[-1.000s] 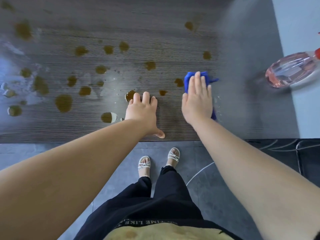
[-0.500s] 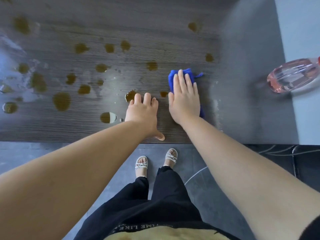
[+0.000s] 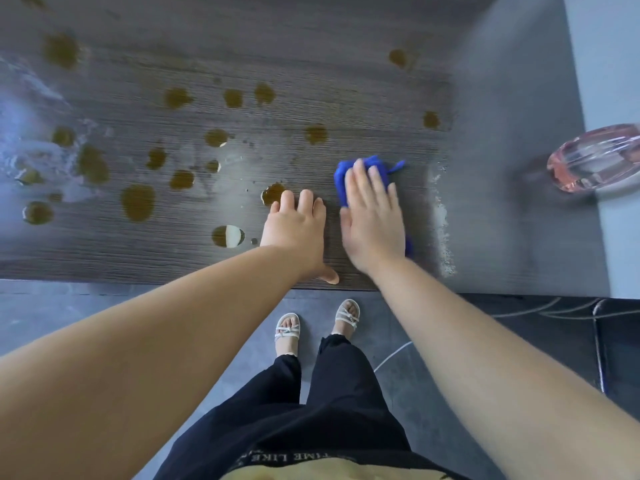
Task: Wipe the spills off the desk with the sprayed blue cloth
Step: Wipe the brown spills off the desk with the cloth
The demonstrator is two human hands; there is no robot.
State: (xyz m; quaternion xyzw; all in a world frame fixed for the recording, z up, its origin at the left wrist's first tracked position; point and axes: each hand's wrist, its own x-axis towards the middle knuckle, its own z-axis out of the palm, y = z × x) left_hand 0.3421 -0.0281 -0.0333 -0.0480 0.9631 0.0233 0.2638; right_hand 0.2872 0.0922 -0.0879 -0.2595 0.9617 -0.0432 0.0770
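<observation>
A dark wood-grain desk (image 3: 311, 64) carries several brown spills (image 3: 138, 202) across its left and middle. My right hand (image 3: 372, 218) lies flat with straight fingers on the blue cloth (image 3: 341, 181), pressing it onto the desk near the front edge. Most of the cloth is hidden under the hand. Just to its left, my left hand (image 3: 298, 230) rests palm down on the desk, fingertips touching a brown spill (image 3: 272, 192). A wet streak (image 3: 441, 220) runs right of the cloth.
A pink spray bottle (image 3: 592, 157) lies on its side at the desk's right end. Foamy wet patches (image 3: 31, 157) cover the far left. The desk's front edge (image 3: 138, 282) runs below my hands, with grey floor and my sandalled feet (image 3: 287, 329) beneath.
My right hand has slid the blue cloth leftward toward my left hand. The small spills near the cloth are gone and a wet streak is left to its right. My left hand stayed put.
</observation>
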